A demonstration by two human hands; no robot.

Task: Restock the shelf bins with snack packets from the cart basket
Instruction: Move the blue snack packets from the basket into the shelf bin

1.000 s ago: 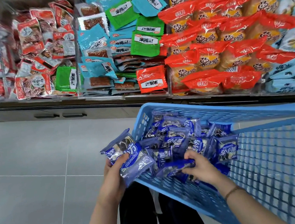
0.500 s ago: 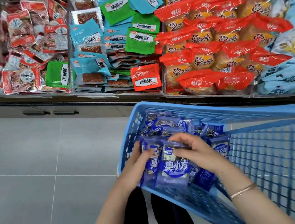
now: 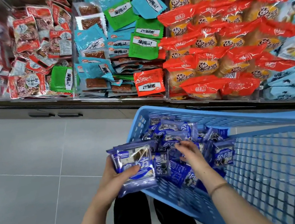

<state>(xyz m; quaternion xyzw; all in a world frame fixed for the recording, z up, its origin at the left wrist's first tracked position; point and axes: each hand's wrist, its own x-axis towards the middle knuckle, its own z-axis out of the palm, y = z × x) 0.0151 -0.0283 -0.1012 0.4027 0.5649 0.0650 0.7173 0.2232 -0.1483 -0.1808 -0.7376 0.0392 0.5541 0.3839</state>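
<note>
A light blue cart basket (image 3: 270, 154) stands in front of me with several purple-blue snack packets (image 3: 222, 155) heaped at its near left corner. My left hand (image 3: 117, 177) grips a small stack of these purple-blue packets (image 3: 136, 167) just outside the basket's left rim, thumb across the top one. My right hand (image 3: 189, 155) reaches into the pile, fingers spread and relaxed over the packets, holding none that I can see. The shelf bins (image 3: 116, 46) run across the top of the view, full of packets.
From left to right the bins hold red-and-white packets (image 3: 31, 51), blue and green packets (image 3: 134, 39), orange-red cake packets (image 3: 217, 38) and pale blue bags (image 3: 292, 86). Clear dividers separate them. Grey tiled floor (image 3: 29, 173) lies to the left; my dark trousers show below.
My left hand has lifted out of the basket to its left rim with a stack of packets. My right hand has let go of the packet and hovers over the pile.
</note>
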